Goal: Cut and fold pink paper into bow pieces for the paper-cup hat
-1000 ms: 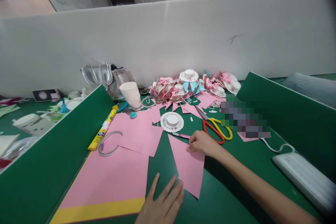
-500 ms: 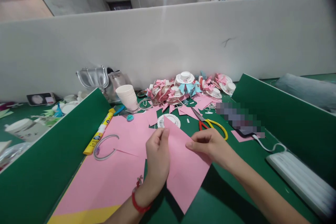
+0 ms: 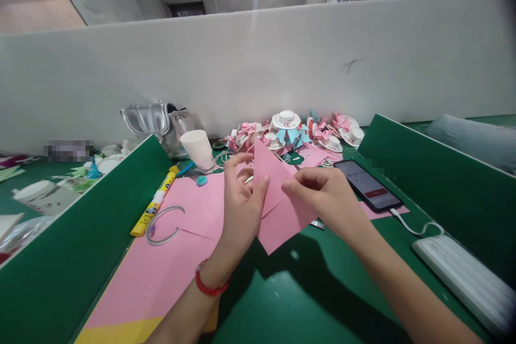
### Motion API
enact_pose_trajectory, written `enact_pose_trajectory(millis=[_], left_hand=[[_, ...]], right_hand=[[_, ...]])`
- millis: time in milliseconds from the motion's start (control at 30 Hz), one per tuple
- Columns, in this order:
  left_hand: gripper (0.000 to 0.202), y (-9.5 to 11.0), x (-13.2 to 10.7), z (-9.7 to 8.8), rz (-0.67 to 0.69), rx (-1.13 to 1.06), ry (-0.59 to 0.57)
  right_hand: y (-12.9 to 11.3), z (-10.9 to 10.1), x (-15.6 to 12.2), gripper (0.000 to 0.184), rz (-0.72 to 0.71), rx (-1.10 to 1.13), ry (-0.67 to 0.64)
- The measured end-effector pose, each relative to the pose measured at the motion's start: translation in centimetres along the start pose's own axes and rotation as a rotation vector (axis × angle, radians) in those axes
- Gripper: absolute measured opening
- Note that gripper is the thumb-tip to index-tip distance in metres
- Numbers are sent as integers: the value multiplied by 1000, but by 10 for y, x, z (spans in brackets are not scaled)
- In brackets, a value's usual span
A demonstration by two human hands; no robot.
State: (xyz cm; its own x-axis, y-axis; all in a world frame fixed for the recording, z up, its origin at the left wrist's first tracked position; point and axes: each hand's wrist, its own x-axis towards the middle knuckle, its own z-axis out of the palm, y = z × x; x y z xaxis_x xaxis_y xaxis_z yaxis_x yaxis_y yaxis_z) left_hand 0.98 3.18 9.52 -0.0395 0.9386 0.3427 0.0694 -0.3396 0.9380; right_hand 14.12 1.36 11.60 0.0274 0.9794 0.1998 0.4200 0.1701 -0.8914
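Note:
A piece of pink paper (image 3: 282,223) hangs above the desk between both hands, its pointed top rising above my fingers. A crease or overlapping edge slants across its middle. My left hand (image 3: 242,199) grips the paper's left edge, thumb in front and fingers curled, with a red bracelet at the wrist. My right hand (image 3: 322,188) pinches its right side between thumb and fingers. Behind the right hand, the scissors seen earlier are hidden. A small dark metallic object (image 3: 317,223) shows just under the paper; its kind is unclear.
Large pink sheets (image 3: 161,274) cover the left side, with a grey ring (image 3: 151,231) and a yellow glue stick (image 3: 155,201). Stacked paper cups (image 3: 196,148) stand behind. Paper-and-cup crafts (image 3: 286,121) are heaped at the back. A phone (image 3: 371,188), cabled to a white power bank (image 3: 463,279), lies right, between green dividers (image 3: 443,193).
The pink paper has risen, turned and now shows a slanting line across it. My left fingers have spread a little, and my right hand has moved up slightly, covering the scissors.

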Motion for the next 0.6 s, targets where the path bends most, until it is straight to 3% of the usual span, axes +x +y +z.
enact_pose_trajectory(millis=[100,233,300,433,600], left_hand=[[5,4,1,-3,13,3,16],[10,6,4,-8,-57,-22,177],[18,6,6,-10,-76,-24,201],[28,7,6,-9,-119,-124,105],[26,13,1,-8,-316,-293,-171]], right_hand=[[-1,-2,5,20,-52,77,-23],[-1,-9,8,8,-2,208,-189],[-2,-13,8,6,-7,216,-219],[-5,-15,7,7,-193,118,-137],[-7,-8,2,8,-358,122,-72]])
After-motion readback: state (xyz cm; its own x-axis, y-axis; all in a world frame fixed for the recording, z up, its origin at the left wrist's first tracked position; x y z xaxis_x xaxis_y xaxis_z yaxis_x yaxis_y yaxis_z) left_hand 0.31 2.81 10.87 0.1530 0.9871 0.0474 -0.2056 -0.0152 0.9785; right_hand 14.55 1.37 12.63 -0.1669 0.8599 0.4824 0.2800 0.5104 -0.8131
